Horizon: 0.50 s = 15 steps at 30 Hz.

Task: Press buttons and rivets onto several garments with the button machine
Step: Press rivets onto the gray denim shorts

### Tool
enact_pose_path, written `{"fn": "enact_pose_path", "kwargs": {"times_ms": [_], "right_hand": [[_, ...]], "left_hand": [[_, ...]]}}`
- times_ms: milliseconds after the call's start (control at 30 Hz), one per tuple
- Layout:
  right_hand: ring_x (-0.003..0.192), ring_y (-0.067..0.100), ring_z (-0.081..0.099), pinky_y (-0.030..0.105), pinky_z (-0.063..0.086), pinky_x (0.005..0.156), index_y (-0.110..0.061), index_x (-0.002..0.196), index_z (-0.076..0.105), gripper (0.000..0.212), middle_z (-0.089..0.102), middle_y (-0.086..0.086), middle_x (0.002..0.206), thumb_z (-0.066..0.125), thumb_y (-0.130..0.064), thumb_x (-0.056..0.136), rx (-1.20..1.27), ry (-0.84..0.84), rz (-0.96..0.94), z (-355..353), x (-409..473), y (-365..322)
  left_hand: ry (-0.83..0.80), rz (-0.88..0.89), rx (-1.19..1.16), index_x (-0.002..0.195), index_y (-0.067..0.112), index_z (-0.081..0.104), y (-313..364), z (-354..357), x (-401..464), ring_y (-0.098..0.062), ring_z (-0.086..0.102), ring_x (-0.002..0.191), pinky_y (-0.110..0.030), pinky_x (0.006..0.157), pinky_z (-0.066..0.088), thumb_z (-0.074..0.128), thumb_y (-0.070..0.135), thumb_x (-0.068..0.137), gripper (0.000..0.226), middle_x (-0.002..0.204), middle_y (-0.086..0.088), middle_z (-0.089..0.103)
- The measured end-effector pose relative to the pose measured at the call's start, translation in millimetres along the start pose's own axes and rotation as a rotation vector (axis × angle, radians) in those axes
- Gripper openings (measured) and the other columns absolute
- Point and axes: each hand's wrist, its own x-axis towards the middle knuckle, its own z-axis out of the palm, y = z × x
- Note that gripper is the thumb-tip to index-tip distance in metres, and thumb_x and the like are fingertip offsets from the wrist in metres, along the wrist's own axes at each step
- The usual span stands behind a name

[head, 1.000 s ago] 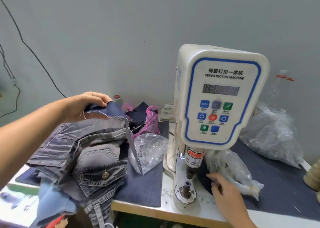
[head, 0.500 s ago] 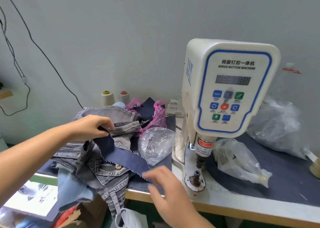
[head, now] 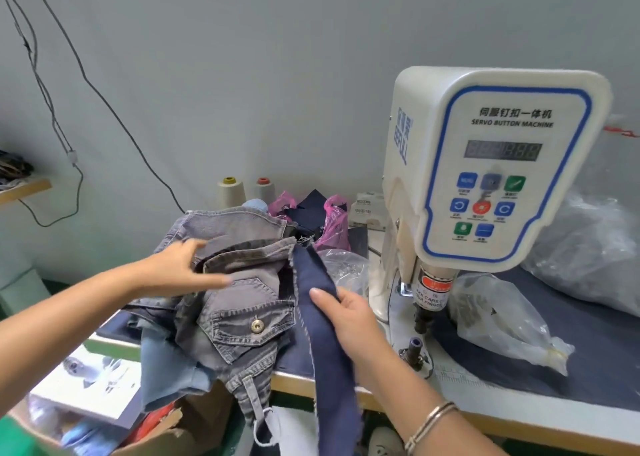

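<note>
Far left: wall shelf (head: 24, 187), cables (head: 69, 116) hanging down the wall. Below table edge: cardboard box (head: 166, 431) with mixed scraps.

Left hand (head: 176, 268) flat on the grey denim garment (head: 239, 282), fingers straight and spread, pressing the pile, not gripping. Garment heaped at the table's left end, partly hanging over the edge. One metal button (head: 256, 325) already set on the pocket flap; other button positions hidden in folds, count unknown. Lighter blue denim (head: 166, 369) under the grey piece, state unknown.

Behind pile: two thread cones (head: 231, 192), pink bag (head: 332, 223) with dark fabric pieces.

Dark navy strip (head: 322, 317) draped from the pile top down past the table edge, raw edges, no button or rivet visible on it. Right hand (head: 346, 313) on the strip, thumb on the front face, fingers apparently behind; looks like a light hold, full grip cannot be confirmed. Bracelet (head: 429, 424) on that wrist.

Clear bag of hardware (head: 343, 272) just beside the strip, touching the machine base.

Button machine (head: 491, 165) right of centre, display showing digits, unreadable. Lower die (head: 415, 346) bare, nothing under the punch (head: 420, 320). Second clear bag (head: 498, 320) right of the die, large bag (head: 588, 248) at the back.

Judgement: at least one garment partly done; navy strip likely next, not yet at the die. Most of the stack probably pending. No pressing in progress.
</note>
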Motion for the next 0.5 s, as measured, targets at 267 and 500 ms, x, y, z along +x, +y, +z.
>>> {"fn": "enact_pose_path", "kwargs": {"times_ms": [267,500], "right_hand": [[0.099,0.024,0.067,0.044,0.05,0.095,-0.015,0.094,0.069,0.015,0.073,0.005,0.095,0.058,-0.025,0.093,-0.025,0.352,-0.363,-15,-12,-49],[0.071,0.01,0.059,0.033,0.049,0.066,-0.013,0.084,0.065,0.019,0.069,0.004,0.075,0.057,-0.028,0.092,-0.285,0.187,-0.483,-9,-13,-45]], "left_hand": [[-0.469,0.368,-1.121,0.123,0.026,0.064,73,27,0,-0.021,0.065,0.105,-0.03,0.083,0.053,0.063,0.037,0.08,0.044,0.119,-0.006,0.068],[-0.33,0.461,0.014,0.141,0.026,0.048,90,90,29,-0.018,0.033,0.141,-0.043,0.116,0.025,0.042,0.038,0.102,0.041,0.151,0.002,0.04]]}}
